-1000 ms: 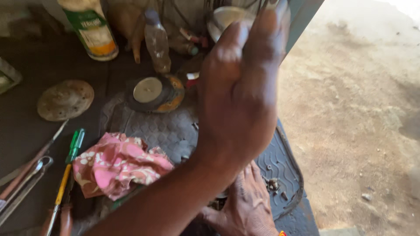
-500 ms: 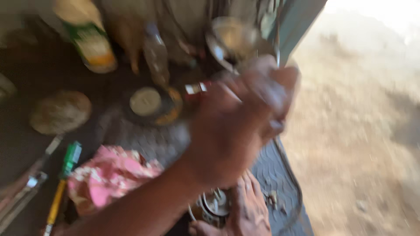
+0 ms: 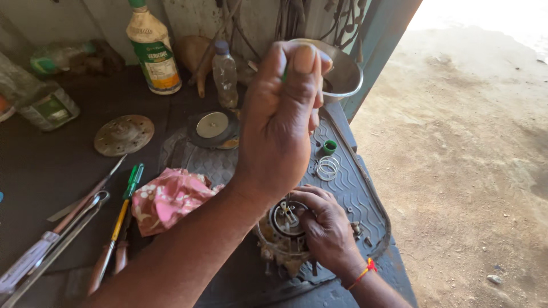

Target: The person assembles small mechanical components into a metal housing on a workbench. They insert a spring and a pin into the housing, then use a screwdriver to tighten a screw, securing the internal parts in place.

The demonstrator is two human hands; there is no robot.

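- Two hands: left hand (image 3: 282,122), raised, fingers pinched together on a small green part (image 3: 285,72).
- Right hand (image 3: 326,225), fingers clamped on a grimy carburetor (image 3: 283,228) atop a ribbed rubber mat (image 3: 348,188).

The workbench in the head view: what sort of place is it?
Probably a small open-sided repair workshop. The right hand steadies a metal engine part on a ribbed rubber mat, screwdrivers lie beside a pink rag, and bare dirt ground begins next to the bench.

Left hand (image 3: 282,122) rising high at centre, fingers curling into a loose fist, thumb pressing on top, forearm stretching down-left. Right hand (image 3: 325,231) staying low, palm down, fingers bending, wrist angling in from bottom right.
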